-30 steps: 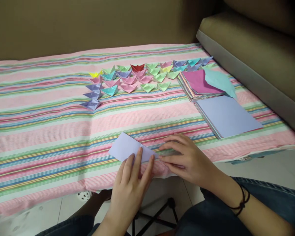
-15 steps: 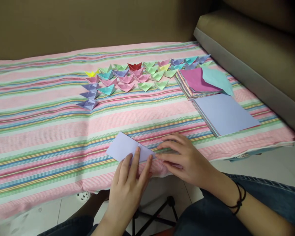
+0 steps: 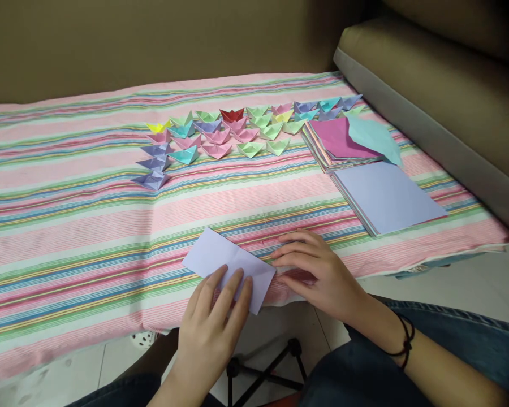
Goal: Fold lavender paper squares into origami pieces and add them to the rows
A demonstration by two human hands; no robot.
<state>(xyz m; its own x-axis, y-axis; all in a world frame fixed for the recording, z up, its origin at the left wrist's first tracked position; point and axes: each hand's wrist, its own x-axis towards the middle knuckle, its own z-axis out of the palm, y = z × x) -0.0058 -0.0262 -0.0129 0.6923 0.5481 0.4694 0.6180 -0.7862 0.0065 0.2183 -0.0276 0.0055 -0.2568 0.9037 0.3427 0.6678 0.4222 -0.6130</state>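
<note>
A folded lavender sheet of origami paper (image 3: 220, 251) lies at a slant near the front edge of the striped cloth, its right end reaching over that edge. Across its lower side rest the fingers of my left hand (image 3: 216, 322), spread and pressing it flat. My right hand (image 3: 318, 271) hovers beside the right corner of the paper, fingers apart and curved, with nothing visible between them. Whether a fingertip touches that corner I cannot tell. The underside of the sheet is hidden.
Several small folded paper boats (image 3: 216, 137) in many colours stand in rows towards the back. To the right lie a stack of lavender-topped paper (image 3: 390, 198) and a magenta-topped stack (image 3: 343, 138). A brown cushion (image 3: 432, 96) borders the right side. Black stool legs (image 3: 265, 373) show below.
The right end of the lavender paper, folded to a point before, now lies opened out as a square-cornered end. My left hand has shifted slightly left and down; my right hand has barely moved.
</note>
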